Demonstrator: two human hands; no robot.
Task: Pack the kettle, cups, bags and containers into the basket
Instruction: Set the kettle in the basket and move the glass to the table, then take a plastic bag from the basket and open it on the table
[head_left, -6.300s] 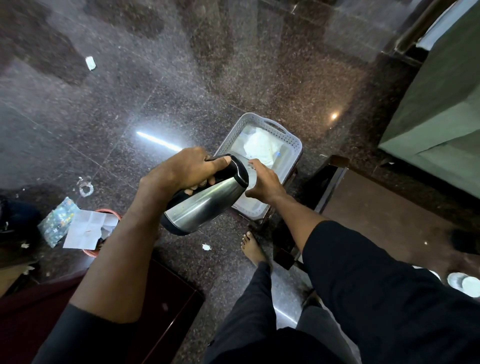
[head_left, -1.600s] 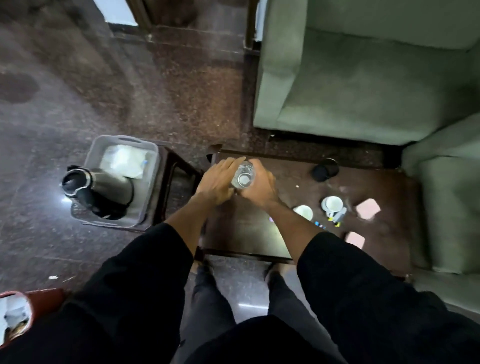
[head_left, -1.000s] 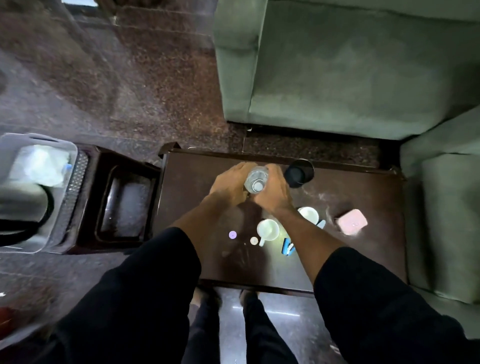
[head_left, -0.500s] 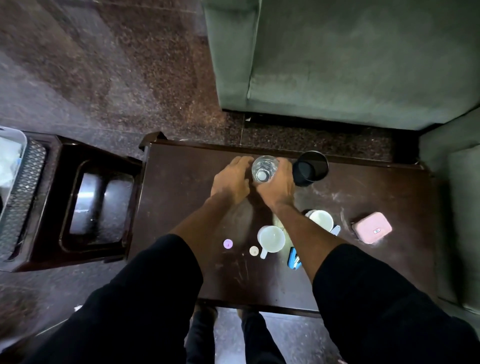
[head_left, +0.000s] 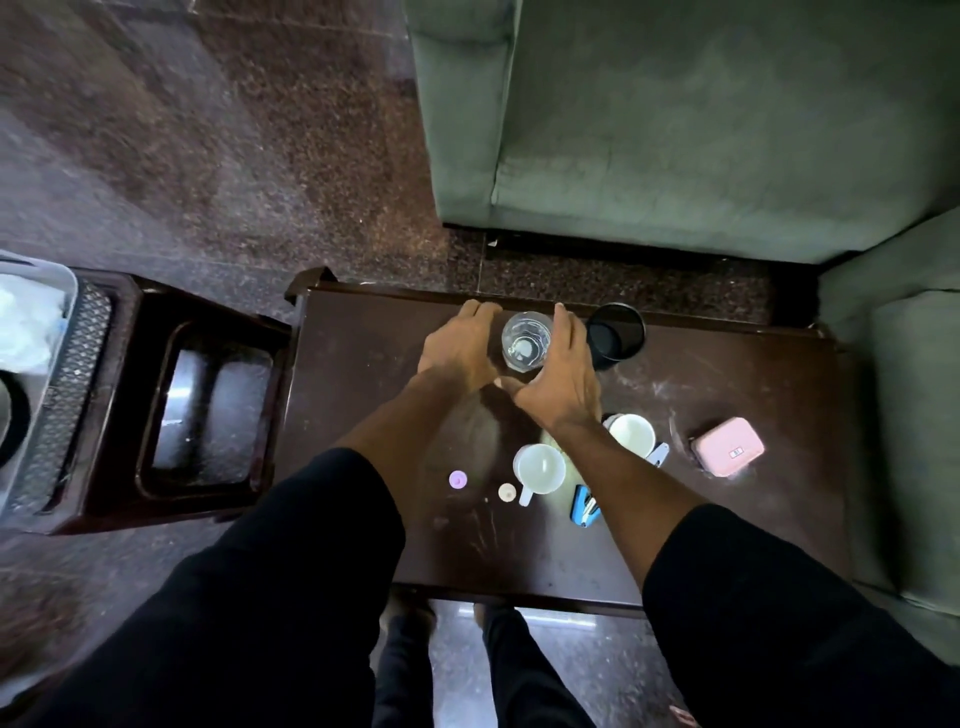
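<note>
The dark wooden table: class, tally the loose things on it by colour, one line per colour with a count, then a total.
Clear: 1, glass
Black: 1, black cup
White: 2, cups
Pink: 1, case
Lilac: 1, small disc
Cream: 1, small disc
Blue: 1, packet
Total: 8

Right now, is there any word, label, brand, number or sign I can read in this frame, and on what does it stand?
No text can be read.
Pink case: a small dark mark on its lid, too small and blurred to read.
Blue packet: pale markings, too blurred to read.
Clear glass, black cup, white cups and basket: no lettering shows.
</note>
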